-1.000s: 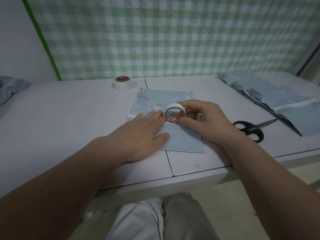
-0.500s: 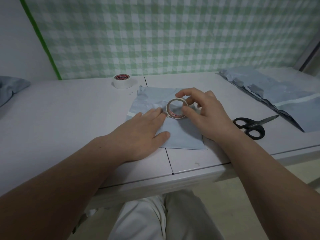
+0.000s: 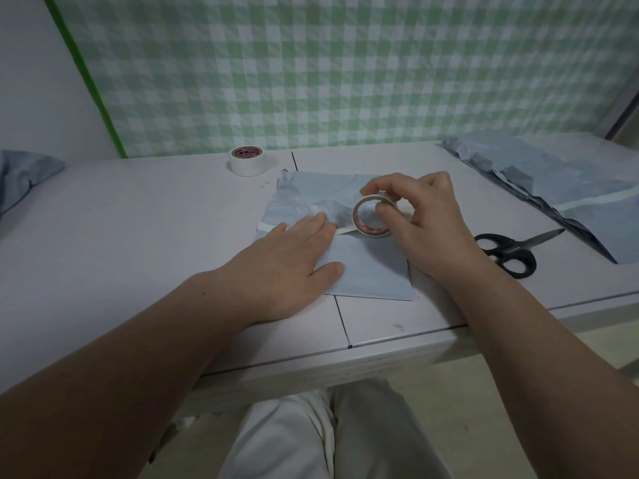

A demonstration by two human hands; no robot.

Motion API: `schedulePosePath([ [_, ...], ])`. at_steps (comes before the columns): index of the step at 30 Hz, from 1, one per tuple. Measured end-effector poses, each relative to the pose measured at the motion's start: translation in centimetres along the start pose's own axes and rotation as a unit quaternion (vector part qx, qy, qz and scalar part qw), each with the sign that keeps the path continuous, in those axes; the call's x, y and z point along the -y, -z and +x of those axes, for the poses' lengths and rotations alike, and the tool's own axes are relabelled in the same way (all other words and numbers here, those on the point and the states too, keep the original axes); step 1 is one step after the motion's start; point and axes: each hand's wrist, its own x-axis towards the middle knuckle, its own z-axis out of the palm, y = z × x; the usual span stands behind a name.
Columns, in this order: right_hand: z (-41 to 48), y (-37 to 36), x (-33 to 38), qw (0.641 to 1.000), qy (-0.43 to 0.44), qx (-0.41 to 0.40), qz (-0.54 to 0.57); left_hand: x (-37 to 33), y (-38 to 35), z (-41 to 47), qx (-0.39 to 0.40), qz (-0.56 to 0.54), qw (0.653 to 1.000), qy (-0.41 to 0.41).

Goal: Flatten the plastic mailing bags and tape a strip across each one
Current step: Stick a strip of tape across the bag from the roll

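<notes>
A pale blue plastic mailing bag (image 3: 370, 267) lies flat on the white table (image 3: 138, 236) in front of me. My left hand (image 3: 290, 264) presses flat on the bag's left part, fingers over a white strip of tape (image 3: 268, 227) that runs across it. My right hand (image 3: 425, 219) grips a small tape roll (image 3: 371, 217) standing on edge on the bag, thumb and fingers curled round its rim. The strip leads from under my left fingers to the roll. The bag's upper part is wrinkled.
A second, wider tape roll (image 3: 247, 161) sits at the back of the table. Black scissors (image 3: 511, 252) lie right of the bag. A pile of blue mailing bags (image 3: 560, 188) fills the right side; another bag (image 3: 20, 174) shows at far left. The table edge runs just below my wrists.
My right hand has drawn the tape roll to the right across the bag, and more strip now shows between it and my left fingers. My left hand has stayed pressed in place.
</notes>
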Motion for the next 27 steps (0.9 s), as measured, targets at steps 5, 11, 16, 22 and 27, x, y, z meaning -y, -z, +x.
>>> schedulePosePath([
  [5, 0.01, -0.03, -0.29, 1.000, 0.020, 0.006, -0.003, 0.05, -0.12, -0.02, -0.004, 0.002, 1.000, 0.000],
  [11, 0.08, -0.12, -0.56, 0.999, 0.034, 0.010, -0.016, -0.05, -0.10, -0.13, -0.004, 0.009, 1.000, -0.003],
  [16, 0.12, -0.36, -0.68, 0.998, 0.053, 0.006, -0.039, -0.24, 0.05, -0.16, -0.001, 0.020, 1.000, -0.005],
  [22, 0.17, -0.76, -0.75, 0.994, 0.078, -0.009, -0.072, -0.40, 0.17, -0.12, 0.007, 0.031, 0.999, 0.000],
  [27, 0.14, -0.78, -0.45, 0.991, 0.087, 0.013, -0.098, -0.59, -0.01, 0.15, 0.004, 0.035, 0.999, 0.014],
])
